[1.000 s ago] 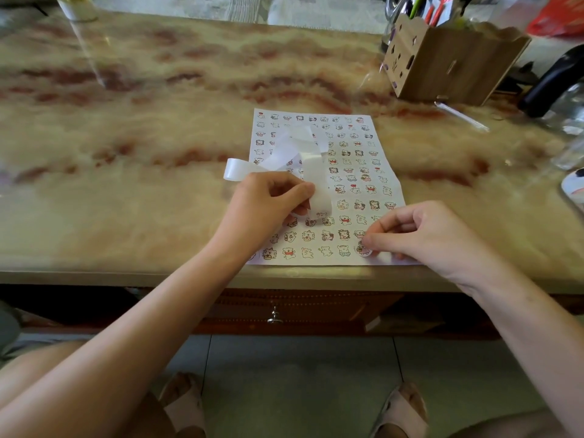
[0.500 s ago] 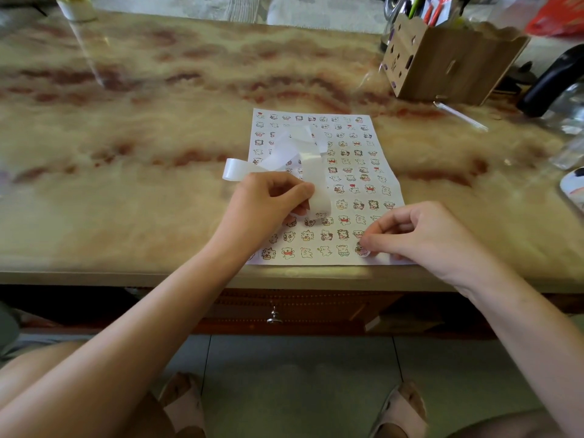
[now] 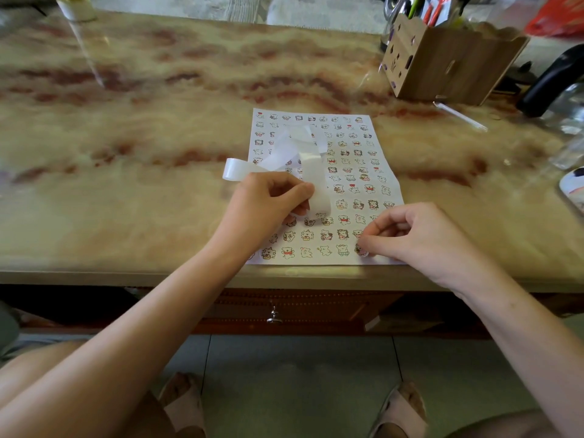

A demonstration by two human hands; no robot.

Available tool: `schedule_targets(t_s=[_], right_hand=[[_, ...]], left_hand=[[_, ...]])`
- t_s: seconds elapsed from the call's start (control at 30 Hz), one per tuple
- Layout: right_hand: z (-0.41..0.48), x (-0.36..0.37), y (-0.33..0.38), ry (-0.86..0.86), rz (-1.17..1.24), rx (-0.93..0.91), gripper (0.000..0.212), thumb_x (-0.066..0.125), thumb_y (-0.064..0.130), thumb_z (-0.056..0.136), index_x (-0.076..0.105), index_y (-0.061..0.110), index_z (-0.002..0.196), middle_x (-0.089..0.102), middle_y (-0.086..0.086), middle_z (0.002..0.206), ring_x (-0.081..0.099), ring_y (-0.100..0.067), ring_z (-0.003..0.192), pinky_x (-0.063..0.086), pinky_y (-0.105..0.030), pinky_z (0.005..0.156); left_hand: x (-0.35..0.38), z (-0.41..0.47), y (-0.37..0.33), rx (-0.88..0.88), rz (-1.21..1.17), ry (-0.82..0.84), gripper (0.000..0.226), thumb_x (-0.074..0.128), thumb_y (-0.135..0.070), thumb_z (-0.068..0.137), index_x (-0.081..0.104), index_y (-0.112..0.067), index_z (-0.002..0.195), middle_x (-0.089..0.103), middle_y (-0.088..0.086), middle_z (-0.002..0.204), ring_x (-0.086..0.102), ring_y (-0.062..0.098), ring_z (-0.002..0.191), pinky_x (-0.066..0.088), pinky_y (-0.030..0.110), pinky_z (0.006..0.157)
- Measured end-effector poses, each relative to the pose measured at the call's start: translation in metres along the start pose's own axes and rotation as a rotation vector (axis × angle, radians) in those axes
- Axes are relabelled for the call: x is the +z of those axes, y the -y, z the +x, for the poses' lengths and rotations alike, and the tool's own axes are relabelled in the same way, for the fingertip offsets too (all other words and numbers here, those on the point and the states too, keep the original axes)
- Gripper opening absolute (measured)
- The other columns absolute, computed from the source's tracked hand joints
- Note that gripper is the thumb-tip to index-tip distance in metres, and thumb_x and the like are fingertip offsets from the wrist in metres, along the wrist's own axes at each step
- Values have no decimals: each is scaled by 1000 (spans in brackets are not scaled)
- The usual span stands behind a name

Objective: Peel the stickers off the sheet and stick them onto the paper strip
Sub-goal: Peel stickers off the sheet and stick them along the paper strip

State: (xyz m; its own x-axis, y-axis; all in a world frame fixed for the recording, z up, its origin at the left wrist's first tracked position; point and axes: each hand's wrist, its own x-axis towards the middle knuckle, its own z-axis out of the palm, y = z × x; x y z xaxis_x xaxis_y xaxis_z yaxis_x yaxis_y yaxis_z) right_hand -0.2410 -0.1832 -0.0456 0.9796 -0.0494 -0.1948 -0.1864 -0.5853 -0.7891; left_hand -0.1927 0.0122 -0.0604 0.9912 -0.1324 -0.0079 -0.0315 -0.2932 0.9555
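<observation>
Left hand (image 3: 268,203) pinches white strip (image 3: 311,172) above sheet (image 3: 354,172); right hand (image 3: 420,235), fingertips (image 3: 363,245) pinched narrow on a bottom-row sticker (image 3: 358,249) near sheet corner

place: a home, by the look of it, at a desk
desk (image 3: 158,128): glossy marble-pattern top, wooden drawer (image 3: 284,311) with a metal knob under the front edge
organiser (image 3: 448,61): cut-out wooden box of pens at the far right
floor (image 3: 300,374): pale tiles
person: sits bare-armed, in slippers (image 3: 186,403)
</observation>
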Motion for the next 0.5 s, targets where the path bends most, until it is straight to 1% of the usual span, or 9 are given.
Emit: schedule_targets(t_s=[0.13, 0.2, 0.23, 0.3, 0.33, 0.4, 0.5], right_hand=[[1, 0, -4, 9, -7, -10, 8, 79, 17, 74, 73, 14, 70, 71, -5, 67, 64, -8, 60, 52, -34, 73], [2, -1, -5, 22, -17, -17, 9, 80, 21, 72, 73, 16, 70, 69, -9, 66, 62, -13, 62, 54, -39, 75], [2, -2, -5, 31, -13, -19, 10, 81, 22, 72, 73, 16, 71, 65, -9, 63, 60, -15, 62, 54, -38, 75], [2, -4, -4, 49, -11, -32, 13, 82, 24, 71, 72, 15, 73, 58, -3, 57, 53, -9, 56, 47, -29, 68], [3, -5, -4, 53, -17, -41, 16, 82, 24, 71, 70, 16, 77, 57, 0, 55, 50, -8, 53, 43, -27, 64], [4, -7, -4, 55, -34, -52, 22, 82, 23, 72, 64, 17, 83, 56, 2, 54, 46, -8, 50, 37, -27, 60], [4, -8, -3, 65, -32, -53, 22, 80, 23, 74, 62, 15, 85, 55, 4, 53, 45, -9, 51, 36, -28, 61]], left_hand=[[0, 0, 0, -1, 10, 1, 20, 62, -20, 91, 70, -13, 74, 68, -9, 62, 62, -1, 60, 49, 16, 61], [0, 0, 1, -1, 15, 3, 20, 62, -20, 91, 70, -14, 74, 68, -9, 62, 62, 0, 61, 49, 18, 63], [0, 0, 1, -4, 15, 2, 19, 63, -21, 91, 71, -13, 75, 68, -9, 63, 62, 0, 61, 50, 19, 63], [0, 0, 1, -11, 13, 1, 19, 63, -21, 91, 71, -10, 78, 69, -7, 64, 63, 2, 63, 50, 20, 65], [0, 0, 1, -14, 13, 1, 19, 63, -21, 91, 72, -9, 79, 70, -6, 65, 63, 4, 64, 51, 21, 65], [0, 0, 0, -18, 16, -1, 19, 63, -21, 91, 72, -10, 79, 71, -3, 67, 64, 9, 67, 51, 23, 67], [-1, 0, 1, -20, 21, -5, 19, 63, -22, 91, 72, -10, 80, 73, 1, 73, 67, 18, 73, 53, 28, 70]])
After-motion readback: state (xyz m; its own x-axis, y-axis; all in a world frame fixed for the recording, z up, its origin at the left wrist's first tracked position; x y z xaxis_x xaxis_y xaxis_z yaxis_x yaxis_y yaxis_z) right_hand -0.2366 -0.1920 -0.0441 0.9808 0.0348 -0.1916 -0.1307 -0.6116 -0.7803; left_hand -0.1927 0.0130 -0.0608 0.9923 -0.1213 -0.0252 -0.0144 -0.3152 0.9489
